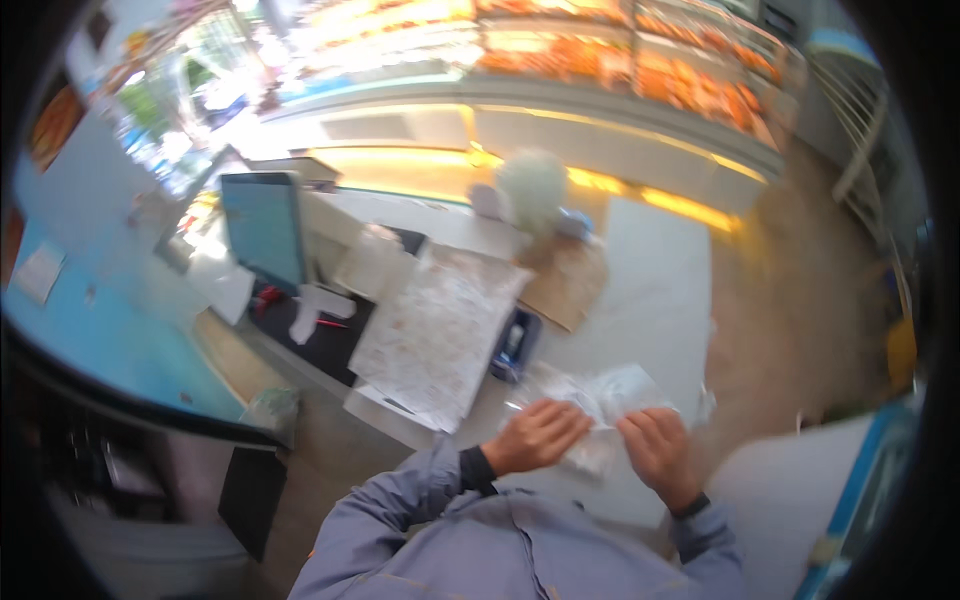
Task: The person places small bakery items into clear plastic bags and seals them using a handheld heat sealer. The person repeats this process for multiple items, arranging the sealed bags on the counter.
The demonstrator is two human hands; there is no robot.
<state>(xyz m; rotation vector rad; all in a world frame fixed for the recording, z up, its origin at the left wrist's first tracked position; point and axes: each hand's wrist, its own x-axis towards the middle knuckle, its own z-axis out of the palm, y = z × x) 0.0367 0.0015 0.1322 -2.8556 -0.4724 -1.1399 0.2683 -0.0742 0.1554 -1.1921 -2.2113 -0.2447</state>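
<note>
A crumpled clear plastic bag lies between my two hands over the near end of the white counter. My left hand is closed on its left side, the fingers curled together. On the other side my right hand is closed too, its fingers bent over the bag's edge. Motion blurs the plastic, and what it contains, if anything, I cannot make out. A dark blue tray with small items in it sits just beyond my left hand.
Left of the tray lies a large paper-covered sheet. A monitor stands farther left. Brown paper and a pale round bundle are at the counter's far side. Lit display shelves run behind; a white surface stands at right.
</note>
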